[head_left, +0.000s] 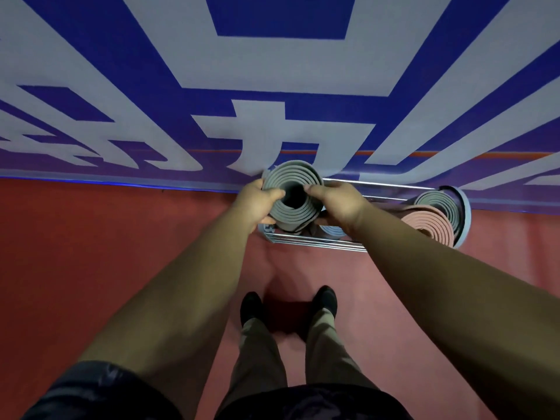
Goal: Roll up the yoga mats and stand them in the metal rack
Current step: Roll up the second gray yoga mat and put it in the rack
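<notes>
A rolled grey yoga mat (291,180) stands on end at the left end of the metal rack (315,241), its spiral top facing me. My left hand (256,201) grips its left side, thumb over the rim. My right hand (336,201) grips the right side, fingers curled onto the top edge. Further right in the rack stand a rolled pink mat (428,227) and a rolled grey-blue mat (445,207). Another pale blue roll (331,230) shows partly under my right wrist.
The rack stands on red floor (91,253) against a wall covered by a blue-and-white banner (272,86). My feet in black shoes (251,307) are a step back from the rack. Red floor spreads to the left.
</notes>
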Demonstrator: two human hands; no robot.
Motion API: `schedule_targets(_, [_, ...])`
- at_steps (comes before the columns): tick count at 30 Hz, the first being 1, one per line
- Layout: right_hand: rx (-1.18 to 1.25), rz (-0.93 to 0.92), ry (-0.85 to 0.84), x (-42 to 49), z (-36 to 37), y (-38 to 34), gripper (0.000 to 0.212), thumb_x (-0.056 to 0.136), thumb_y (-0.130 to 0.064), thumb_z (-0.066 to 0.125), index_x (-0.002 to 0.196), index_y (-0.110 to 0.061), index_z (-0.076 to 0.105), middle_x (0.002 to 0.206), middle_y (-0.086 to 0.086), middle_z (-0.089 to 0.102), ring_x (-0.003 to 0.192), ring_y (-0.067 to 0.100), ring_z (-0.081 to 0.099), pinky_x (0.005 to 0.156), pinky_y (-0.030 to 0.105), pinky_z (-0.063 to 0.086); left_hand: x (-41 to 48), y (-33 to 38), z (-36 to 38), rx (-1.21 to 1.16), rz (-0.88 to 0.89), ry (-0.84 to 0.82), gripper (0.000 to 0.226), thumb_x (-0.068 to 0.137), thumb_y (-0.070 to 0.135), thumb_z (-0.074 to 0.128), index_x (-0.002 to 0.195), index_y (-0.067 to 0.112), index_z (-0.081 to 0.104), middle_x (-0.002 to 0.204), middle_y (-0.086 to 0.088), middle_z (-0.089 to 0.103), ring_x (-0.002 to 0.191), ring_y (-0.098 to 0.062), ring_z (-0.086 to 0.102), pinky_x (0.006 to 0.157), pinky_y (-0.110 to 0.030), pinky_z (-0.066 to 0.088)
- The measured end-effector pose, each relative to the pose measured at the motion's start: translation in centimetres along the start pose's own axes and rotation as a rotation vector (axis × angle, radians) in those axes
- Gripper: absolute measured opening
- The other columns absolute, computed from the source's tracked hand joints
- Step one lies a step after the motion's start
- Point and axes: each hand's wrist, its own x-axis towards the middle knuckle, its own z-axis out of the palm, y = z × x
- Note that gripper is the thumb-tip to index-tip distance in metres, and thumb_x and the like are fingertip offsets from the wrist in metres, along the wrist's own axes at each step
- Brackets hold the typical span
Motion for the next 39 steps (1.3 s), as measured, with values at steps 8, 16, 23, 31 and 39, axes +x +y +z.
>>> schedule_targets(8, [-0.091,0.057,0.085,4.5,1.7,4.8,0.024,0.093,-0.012,0.071,0.116,-0.018,0.069,0.103,0.013,0.078,0.095,0.036,0.077,0.088,0.056,0.065,4.3,-3.3,1.0,0.169,-0.053,0.057,0.02,0.095,0.021,0.078,0.112,0.023,0.068,0.113,-0.011,0.075,0.098,-0.035,0.076,0.076,-0.06,0.066])
schedule_targets(16, [-0.165,0.052,0.046,8.3,2.1,7.6,0.018,0.069,-0.026,0.063,0.087,-0.024,0.068,0.095,0.011,0.08,0.095,0.035,0.077,0.093,0.055,0.062,8.6,-6.0,1.9,0.44,-0.027,0.117,0.054,0.082,0.029,0.074,0.133,0.02,0.061,0.118,-0.012,0.073,0.1,-0.037,0.074,0.084,-0.051,0.065])
schedule_targets(23, [-0.301,0.017,0.06,7.6,2.1,7.5,0.02,0.094,-0.017,0.066,0.113,-0.011,0.07,0.107,0.018,0.077,0.104,0.037,0.074,0.101,0.052,0.058,6.1,-6.3,3.8,0.741,0.167,0.133,0.061,0.099,0.014,0.062,0.158,0.013,0.046,0.162,-0.012,0.044,0.144,-0.032,0.05,0.115,-0.033,0.04])
schedule_targets(31, [-0.415,0.094,0.019,5.6,-0.5,7.0,0.008,0.099,-0.016,0.062,0.1,-0.02,0.068,0.105,0.011,0.071,0.094,0.028,0.066,0.099,0.051,0.061,4.0,-4.4,6.0,0.933,0.126,0.1,0.051,0.099,0.021,0.062,0.147,0.006,0.054,0.154,-0.017,0.046,0.13,-0.037,0.06,0.107,-0.037,0.049])
schedule_targets(39, [-0.033,0.041,0.143,-1.0,-8.9,5.2,0.015,0.103,-0.006,0.057,0.102,0.0,0.07,0.092,0.022,0.074,0.064,0.028,0.069,0.067,0.043,0.056,-1.0,2.3,12.5,0.987,-0.024,-0.327,0.026,0.093,0.029,0.062,0.103,0.007,0.069,0.078,-0.024,0.071,0.062,-0.023,0.061,0.057,-0.028,0.046])
